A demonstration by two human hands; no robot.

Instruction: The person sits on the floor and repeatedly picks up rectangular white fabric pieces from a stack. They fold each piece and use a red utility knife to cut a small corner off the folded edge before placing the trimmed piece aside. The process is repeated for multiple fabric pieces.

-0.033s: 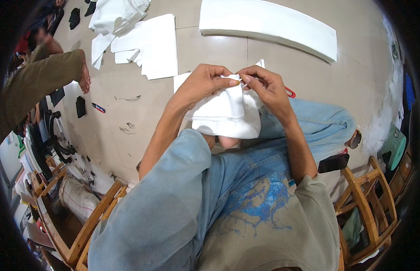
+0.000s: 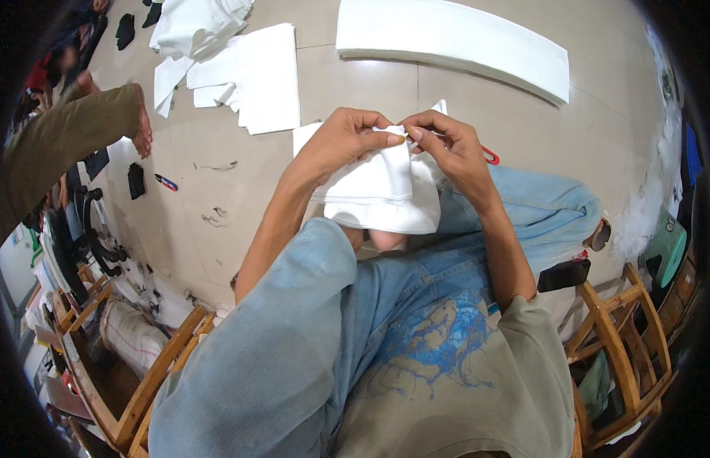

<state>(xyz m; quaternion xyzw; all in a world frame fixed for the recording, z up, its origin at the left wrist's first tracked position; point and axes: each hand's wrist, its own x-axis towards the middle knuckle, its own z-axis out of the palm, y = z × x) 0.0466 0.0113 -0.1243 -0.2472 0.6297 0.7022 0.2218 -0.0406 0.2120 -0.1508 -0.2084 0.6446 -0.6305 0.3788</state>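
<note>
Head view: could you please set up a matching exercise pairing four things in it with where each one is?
Things:
1. white cloth
2. long white strip
3. red-handled tool
4. small pen

Places:
A. on the floor at the left, below another person's hand
B. flat on the floor at the top
C. pinched in the grip of the left hand and right hand
D. peeking out just past the right hand

Pairs: 1-C, 2-B, 3-D, 4-A
</note>
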